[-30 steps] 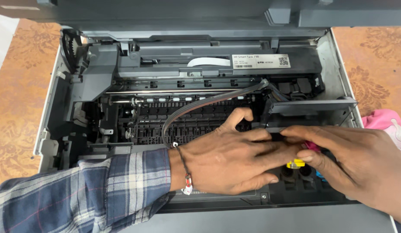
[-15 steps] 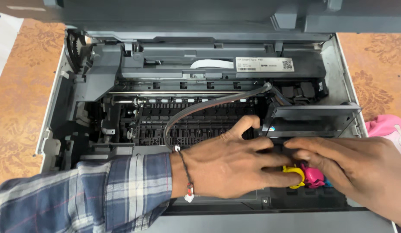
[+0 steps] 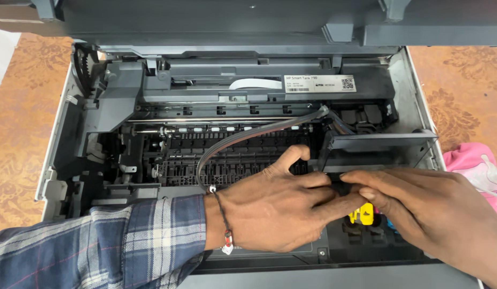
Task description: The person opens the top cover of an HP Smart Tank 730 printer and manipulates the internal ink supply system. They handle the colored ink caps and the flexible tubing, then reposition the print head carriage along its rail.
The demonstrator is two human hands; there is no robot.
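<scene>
An opened grey printer point(image 3: 88, 107) fills the view, its inner rollers and a curved bundle of ink tubes point(image 3: 243, 140) exposed. My left hand point(image 3: 280, 211), in a plaid sleeve with a thread bracelet, lies over the carriage area at the lower right, fingers pressed on a black part point(image 3: 340, 185). My right hand point(image 3: 436, 208) meets it from the right, fingertips on the same black part. A yellow cap point(image 3: 364, 213) shows just below the fingers. What lies under the hands is hidden.
The raised printer lid point(image 3: 248, 21) spans the top. A black carriage cover point(image 3: 377, 144) stands open behind the hands. The printer rests on a brown patterned surface point(image 3: 18, 134). A pink cloth point(image 3: 473, 166) lies at the right edge.
Both hands shifted slightly over the carriage; the magenta cap seen before is now covered by my right fingers, and only the yellow cap shows.
</scene>
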